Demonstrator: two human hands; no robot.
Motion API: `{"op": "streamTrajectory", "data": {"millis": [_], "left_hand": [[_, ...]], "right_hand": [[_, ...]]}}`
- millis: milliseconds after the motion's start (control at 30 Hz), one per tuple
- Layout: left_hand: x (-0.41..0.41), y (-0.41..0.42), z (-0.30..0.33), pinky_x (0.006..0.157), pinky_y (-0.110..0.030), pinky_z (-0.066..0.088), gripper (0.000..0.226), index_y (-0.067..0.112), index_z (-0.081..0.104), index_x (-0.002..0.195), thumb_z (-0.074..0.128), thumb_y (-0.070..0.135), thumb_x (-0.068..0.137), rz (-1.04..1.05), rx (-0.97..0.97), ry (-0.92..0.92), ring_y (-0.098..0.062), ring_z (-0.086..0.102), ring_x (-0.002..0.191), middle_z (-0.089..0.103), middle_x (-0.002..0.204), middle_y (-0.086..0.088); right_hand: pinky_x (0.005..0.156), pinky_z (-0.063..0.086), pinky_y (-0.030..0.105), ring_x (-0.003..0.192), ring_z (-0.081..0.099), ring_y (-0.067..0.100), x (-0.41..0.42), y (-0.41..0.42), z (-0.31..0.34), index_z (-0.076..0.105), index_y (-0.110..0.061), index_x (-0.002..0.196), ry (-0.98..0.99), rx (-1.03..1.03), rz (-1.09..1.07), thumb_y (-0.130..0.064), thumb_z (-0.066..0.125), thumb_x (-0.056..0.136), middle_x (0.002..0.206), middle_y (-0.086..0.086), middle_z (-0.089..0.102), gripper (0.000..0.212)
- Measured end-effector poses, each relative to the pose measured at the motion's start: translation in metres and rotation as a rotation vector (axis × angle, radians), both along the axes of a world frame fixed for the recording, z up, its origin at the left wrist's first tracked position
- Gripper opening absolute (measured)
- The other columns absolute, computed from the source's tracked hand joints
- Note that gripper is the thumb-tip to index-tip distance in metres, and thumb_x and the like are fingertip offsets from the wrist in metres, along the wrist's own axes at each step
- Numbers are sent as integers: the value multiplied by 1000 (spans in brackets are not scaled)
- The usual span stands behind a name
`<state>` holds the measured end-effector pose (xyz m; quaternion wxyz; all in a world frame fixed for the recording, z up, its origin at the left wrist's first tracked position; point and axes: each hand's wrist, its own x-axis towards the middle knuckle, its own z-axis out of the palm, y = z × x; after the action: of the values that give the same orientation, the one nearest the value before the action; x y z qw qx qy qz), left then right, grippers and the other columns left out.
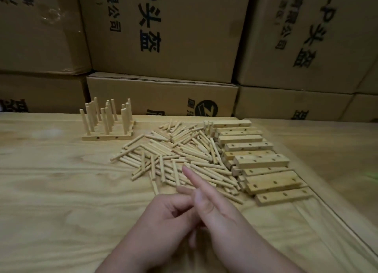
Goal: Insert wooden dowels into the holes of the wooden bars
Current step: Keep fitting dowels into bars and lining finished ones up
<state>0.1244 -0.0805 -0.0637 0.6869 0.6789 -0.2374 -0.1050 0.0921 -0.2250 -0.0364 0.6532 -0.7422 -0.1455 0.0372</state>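
The dowels (180, 160) lie in a loose heap in the middle of the table (51, 191), a large spread of short, round, pale wood pegs crossing one another at all angles. Left of and behind the heap stand the finished bars (107, 137): a few bars set side by side, with dowels upright in their top holes and two more holes showing in the near side face. Right of the heap lies the stack of bare bars (261, 160), rectangular, square-edged, smooth blocks of light wood with small drilled holes along their faces, none holding a dowel. By this count only a small share seems done; most bars and nearly all dowels wait.

Just in front of the heap the two hands meet. The right hand (216, 209) lies over the left, its forefinger straight and pointing over the heap's near edge, the other fingers loosely bent; it appears to hold nothing. The left hand (163, 215) has its fingers curled in, and whether a dowel sits between them cannot be told, since the right hand covers them and the frame is blurred there.

The table is pale plywood with broad wavy grain. Behind the heap, past the table's far edge, stacked cartons (163, 37) of brown card with black print fill the background.
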Motion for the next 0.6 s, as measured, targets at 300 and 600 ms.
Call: {"op": "streamTrajectory", "data": {"millis": [300, 600], "left_hand": [[0, -7, 1, 46, -18, 47, 15, 15, 80, 71, 87, 25, 62, 204, -59, 94, -13, 58, 48, 68, 58, -16], [6, -4, -2, 54, -20, 56, 32, 9, 58, 81, 75, 31, 67, 380, -257, 218, -29, 77, 87, 79, 98, -10]], "right_hand": [[96, 50, 32, 114, 61, 3, -9, -22, 0, 25, -60, 146, -352, -739, -319, -78, 22, 82, 127, -20, 65, 67], [54, 43, 27, 63, 56, 14, 11, -96, 18, 60, -21, 72, 76, -1181, -793, -51, 46, 88, 64, -6, 61, 36]]}}
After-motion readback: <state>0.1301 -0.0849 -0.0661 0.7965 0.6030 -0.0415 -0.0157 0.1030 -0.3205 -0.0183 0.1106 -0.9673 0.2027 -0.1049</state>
